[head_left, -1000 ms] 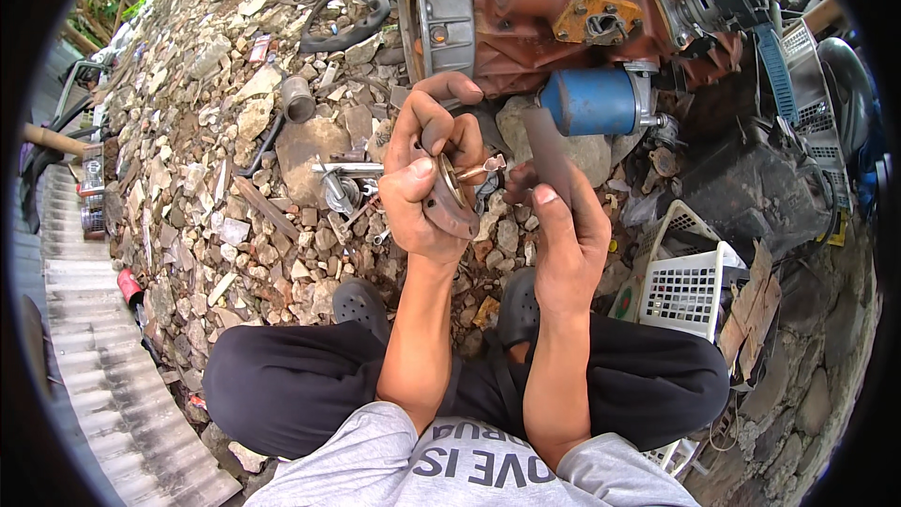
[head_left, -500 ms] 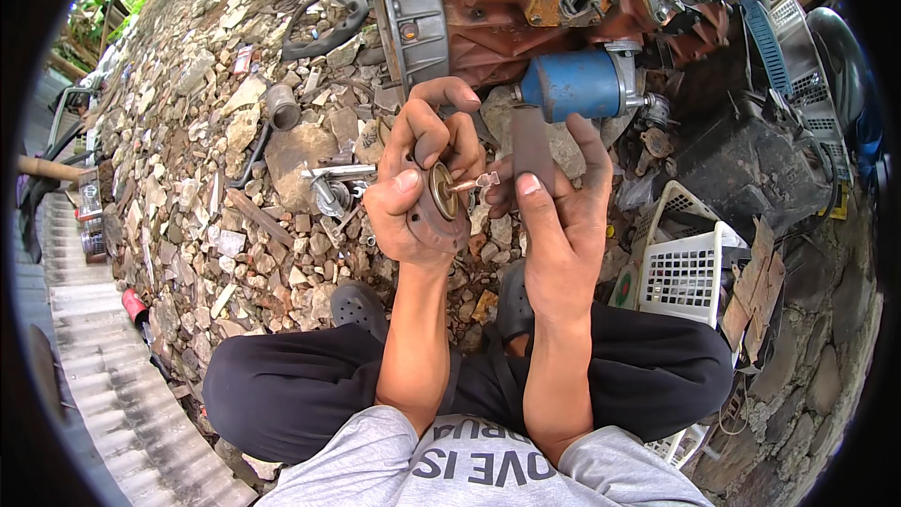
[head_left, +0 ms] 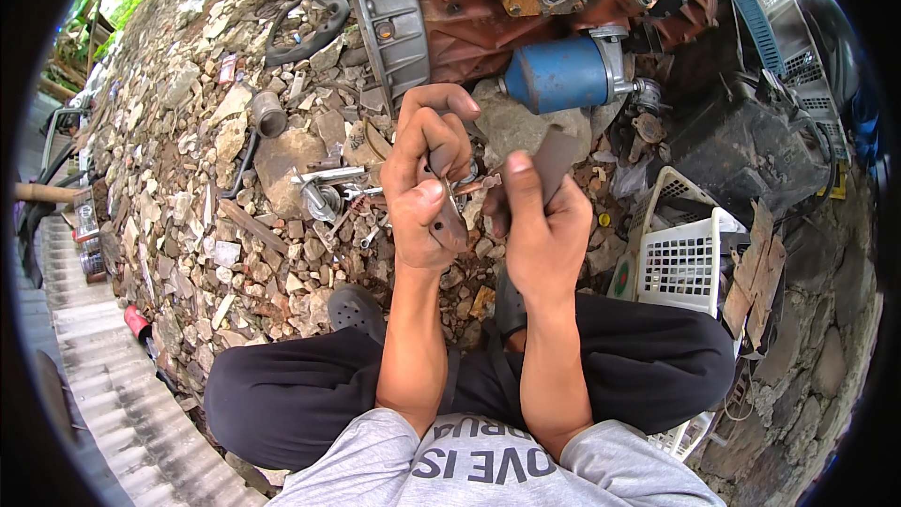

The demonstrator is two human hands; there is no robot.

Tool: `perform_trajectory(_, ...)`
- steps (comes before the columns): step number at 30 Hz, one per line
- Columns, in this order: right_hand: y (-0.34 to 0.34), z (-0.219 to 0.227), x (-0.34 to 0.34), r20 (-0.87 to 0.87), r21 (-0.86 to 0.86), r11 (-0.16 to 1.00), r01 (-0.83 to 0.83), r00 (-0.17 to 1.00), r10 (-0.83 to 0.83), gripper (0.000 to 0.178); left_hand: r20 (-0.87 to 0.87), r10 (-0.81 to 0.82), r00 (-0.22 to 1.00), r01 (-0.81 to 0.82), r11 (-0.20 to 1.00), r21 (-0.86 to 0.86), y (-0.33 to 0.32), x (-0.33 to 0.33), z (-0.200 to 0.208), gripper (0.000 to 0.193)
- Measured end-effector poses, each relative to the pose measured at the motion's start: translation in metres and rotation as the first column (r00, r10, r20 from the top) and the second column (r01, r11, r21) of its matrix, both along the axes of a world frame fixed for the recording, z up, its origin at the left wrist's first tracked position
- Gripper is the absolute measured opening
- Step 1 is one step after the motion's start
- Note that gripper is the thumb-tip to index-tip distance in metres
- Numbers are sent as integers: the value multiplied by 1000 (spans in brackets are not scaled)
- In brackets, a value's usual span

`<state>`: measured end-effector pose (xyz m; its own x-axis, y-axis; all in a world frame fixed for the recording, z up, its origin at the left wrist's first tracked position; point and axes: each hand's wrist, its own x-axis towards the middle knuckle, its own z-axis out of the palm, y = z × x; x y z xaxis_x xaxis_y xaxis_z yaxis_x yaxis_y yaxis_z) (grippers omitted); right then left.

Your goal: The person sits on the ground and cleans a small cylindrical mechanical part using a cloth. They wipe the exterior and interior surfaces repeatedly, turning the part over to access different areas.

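Observation:
My left hand (head_left: pixel 422 169) is closed around a dark metal flange (head_left: pixel 452 225) with bolt holes, gripping it between thumb and curled fingers. The flange is seen nearly edge-on. From its face a thin copper-coloured stem (head_left: pixel 477 185) points toward my right hand (head_left: pixel 546 239). That hand pinches a dark brown strip (head_left: pixel 554 158), which looks like a folded piece of sandpaper, under the thumb. Its other fingers are partly hidden behind the strip, close to the stem's tip. I cannot tell whether strip and stem touch.
Ahead stands a rust-red engine housing (head_left: pixel 469 33) with a blue canister (head_left: pixel 558 75). Wrenches (head_left: pixel 333 174) lie on the stony ground beyond my left hand. A white plastic basket (head_left: pixel 680 268) and a black box-shaped part (head_left: pixel 751 150) are at the right. Corrugated sheeting (head_left: pixel 113 347) runs along the left.
The flange has turned from showing its round brass-coloured face to nearly edge-on. My right hand has tilted the strip to the right and come slightly lower. The view has shifted a little.

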<state>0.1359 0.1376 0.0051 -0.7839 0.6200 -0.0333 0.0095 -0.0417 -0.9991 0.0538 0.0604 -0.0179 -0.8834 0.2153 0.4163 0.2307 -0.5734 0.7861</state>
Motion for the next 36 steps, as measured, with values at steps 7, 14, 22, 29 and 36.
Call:
perform_trajectory(7, 18, 3, 0, -136, -192, 981, -13, 991, -14, 37, 4, 2, 1000, -2, 1000, 24, -7, 0, 4, 45)
perform_trajectory(14, 11, 6, 4, -206, -151, 963, -223, 960, 190, 28, -163, 147, 976, -167, 979, -119, -11, 8, 13, 52)
perform_trajectory(22, 12, 6, 11, -231, -173, 918, -357, 921, 315, 16, -283, 123, 951, -167, 976, -137, -13, 8, 10, 53)
perform_trajectory(29, 13, -3, 9, -325, -108, 954, -281, 916, 233, 15, 192, 47, 980, -45, 999, -16, 3, 4, 23, 56)
perform_trajectory(36, 6, -4, 5, -288, 2, 977, -212, 936, 203, 17, 539, -295, 789, 214, 954, 209, -2, 10, 24, 48)
